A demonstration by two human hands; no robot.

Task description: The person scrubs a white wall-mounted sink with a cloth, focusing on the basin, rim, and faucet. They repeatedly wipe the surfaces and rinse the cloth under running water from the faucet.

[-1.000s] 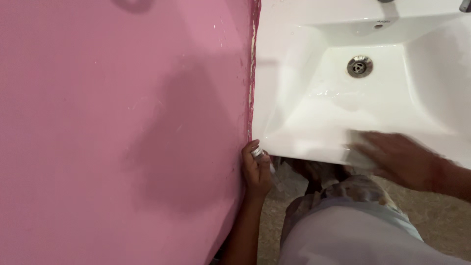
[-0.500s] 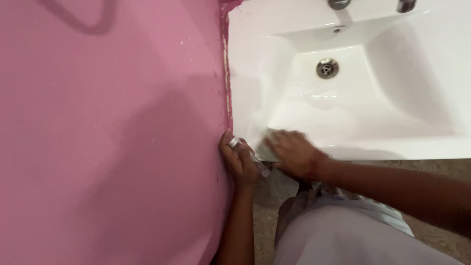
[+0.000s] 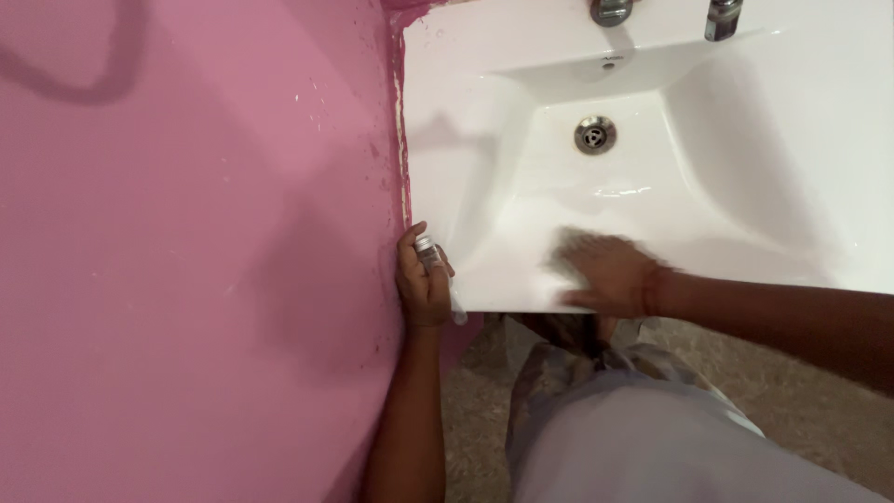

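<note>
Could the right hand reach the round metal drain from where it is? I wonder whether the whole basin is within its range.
Probably yes: the right hand lies inside the white ceramic basin, with only bare porcelain before the round metal drain.

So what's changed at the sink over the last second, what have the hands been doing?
The right hand swept from the sink's front right rim to its front left corner, then back toward the middle, and now lies blurred on the basin's front slope. A second ago something pale seemed to be under it; whether it is there now cannot be told. The left hand stayed by the pink wall, gripping the same small tube.
</note>
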